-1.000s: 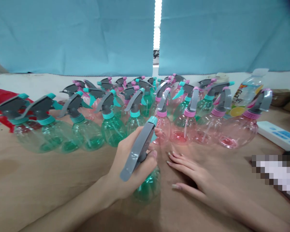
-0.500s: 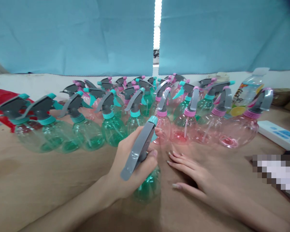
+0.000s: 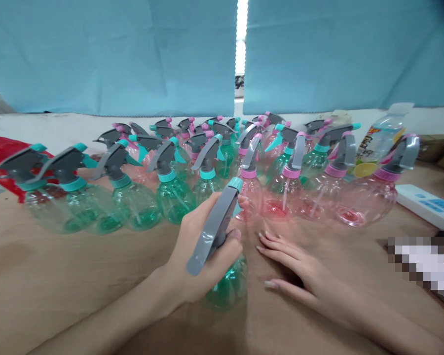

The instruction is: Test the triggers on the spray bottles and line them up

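Nothing has visibly shifted since the earlier frame. Left hand [image 3: 188, 239] is closed around the neck of 1 green bottle [image 3: 231, 282], located before a row of 9 bottles [image 3: 175, 197]. Right hand [image 3: 301, 266], palm down, fingers loosely spread, rests on the table [image 3: 77, 261] near it.

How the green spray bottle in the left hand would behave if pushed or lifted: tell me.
The green spray bottle is probably light for its size, since its see-through body looks like thin plastic. Released and pushed, it might tip, as a long grey sprayer head tops the rounded body. The glossy wall suggests it could be slippery.
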Available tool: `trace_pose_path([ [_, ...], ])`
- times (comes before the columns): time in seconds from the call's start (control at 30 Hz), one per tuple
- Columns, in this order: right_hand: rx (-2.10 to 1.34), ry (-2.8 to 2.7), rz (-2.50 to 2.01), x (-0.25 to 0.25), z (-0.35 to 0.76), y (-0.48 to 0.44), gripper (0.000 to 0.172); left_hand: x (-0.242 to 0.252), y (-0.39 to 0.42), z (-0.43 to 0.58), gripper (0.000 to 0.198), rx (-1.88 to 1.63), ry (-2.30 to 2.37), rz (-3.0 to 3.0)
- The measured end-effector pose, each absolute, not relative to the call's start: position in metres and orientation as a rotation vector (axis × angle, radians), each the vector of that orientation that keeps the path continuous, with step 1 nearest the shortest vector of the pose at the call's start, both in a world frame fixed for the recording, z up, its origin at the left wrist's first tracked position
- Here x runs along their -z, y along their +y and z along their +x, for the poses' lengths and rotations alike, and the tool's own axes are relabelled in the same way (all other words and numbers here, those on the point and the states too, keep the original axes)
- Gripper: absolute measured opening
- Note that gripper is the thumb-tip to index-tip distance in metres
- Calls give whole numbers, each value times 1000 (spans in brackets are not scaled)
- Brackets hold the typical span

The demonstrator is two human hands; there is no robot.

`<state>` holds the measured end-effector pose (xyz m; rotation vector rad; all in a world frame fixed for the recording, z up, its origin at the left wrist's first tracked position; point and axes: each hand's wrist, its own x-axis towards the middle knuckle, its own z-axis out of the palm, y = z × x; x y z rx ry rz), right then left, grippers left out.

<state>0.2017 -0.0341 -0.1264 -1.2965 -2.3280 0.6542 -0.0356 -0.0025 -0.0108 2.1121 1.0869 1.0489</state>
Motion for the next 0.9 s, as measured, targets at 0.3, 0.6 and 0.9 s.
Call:
trace_pose_path([
  [0.3,-646,-2335,-1299,130,203,-33,58,8,-1,-38,9,-1055,1044,2138],
  [0.6,-635,-2371,-1303,131,204,-32,58,4,-2,-40,11,-1039,1012,2112],
  [0.9,-632,-2364,-1322,129,203,-34,58,5,-2,-44,8,-1064,1025,2166],
])
